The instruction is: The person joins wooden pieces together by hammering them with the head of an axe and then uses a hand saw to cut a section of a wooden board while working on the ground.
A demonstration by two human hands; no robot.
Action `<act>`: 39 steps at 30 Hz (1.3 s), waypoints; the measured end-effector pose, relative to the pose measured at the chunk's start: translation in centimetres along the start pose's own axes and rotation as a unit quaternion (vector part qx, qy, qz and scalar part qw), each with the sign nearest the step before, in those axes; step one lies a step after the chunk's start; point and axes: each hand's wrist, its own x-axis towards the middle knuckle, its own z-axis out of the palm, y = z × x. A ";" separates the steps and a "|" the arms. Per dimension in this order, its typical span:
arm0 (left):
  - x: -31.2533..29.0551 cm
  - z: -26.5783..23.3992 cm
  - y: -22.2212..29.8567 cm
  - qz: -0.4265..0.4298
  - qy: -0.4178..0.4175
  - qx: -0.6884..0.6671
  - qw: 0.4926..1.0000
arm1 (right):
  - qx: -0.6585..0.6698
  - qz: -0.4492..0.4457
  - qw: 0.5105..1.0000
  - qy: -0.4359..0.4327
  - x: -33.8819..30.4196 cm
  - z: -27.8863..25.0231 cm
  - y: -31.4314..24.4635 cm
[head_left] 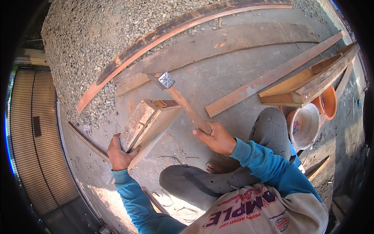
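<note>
My right hand (220,138) is closed round the wooden handle of a hammer (185,102). The hammer's square metal head is raised to the upper left, just above the far end of a wooden box-like form (150,123). That form is made of nailed boards, with a pale panel along its right side, and it stands tilted in front of me. My left hand (121,153) grips its near left end, thumb on the right side and fingers over the left edge. The hammer head appears apart from the wood.
Long planks (218,43) lie across the concrete beside a gravel heap (93,43). A straight board (272,76) lies to the right, near another wooden form (311,84) resting over orange buckets (329,102) and a pale bucket (305,126). Bent rods lie near my knees.
</note>
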 end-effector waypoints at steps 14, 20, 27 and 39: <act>0.7 0.0 -0.1 -0.003 0.007 0.003 1.000 | -0.013 -0.049 0.998 0.022 -1.0 -0.6 -2.6; 1.4 0.2 0.4 -0.032 -0.021 -0.002 0.999 | -0.132 0.011 0.991 -0.029 1.0 0.8 7.1; 0.7 0.2 -0.2 -0.011 0.010 0.005 1.000 | -0.026 0.022 0.999 -0.018 -0.3 -0.1 1.0; 1.0 0.4 -0.5 -0.014 -0.011 -0.011 1.000 | -0.033 0.022 0.999 -0.014 0.3 0.1 1.2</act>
